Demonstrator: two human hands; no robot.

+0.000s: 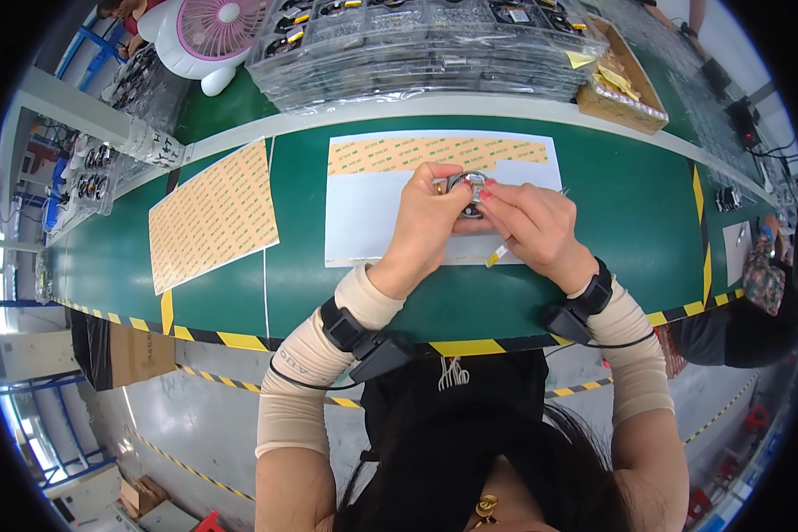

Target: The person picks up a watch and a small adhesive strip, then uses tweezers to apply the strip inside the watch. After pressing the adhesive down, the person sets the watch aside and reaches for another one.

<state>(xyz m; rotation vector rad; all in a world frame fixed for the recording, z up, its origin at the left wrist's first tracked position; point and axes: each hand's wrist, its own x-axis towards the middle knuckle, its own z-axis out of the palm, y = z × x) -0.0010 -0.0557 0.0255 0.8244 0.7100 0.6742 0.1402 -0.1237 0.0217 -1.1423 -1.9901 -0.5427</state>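
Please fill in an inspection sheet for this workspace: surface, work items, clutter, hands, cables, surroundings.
Surface: green benchtop, black-and-yellow tape along its near edge.
Work items: round part, held over a white sheet; a white tab with a yellow end.
Clutter: patterned sheet at left; stacked clear trays and cardboard box beyond.
Hands: left hand grips the round part; right hand has fingertips at it, pinch unclear.
Cables: black cable by left forearm, another by right.
Surroundings: pink-and-white fan; another person, right edge.

Round, dark-rimmed device (476,178), held in both hands (424,219).
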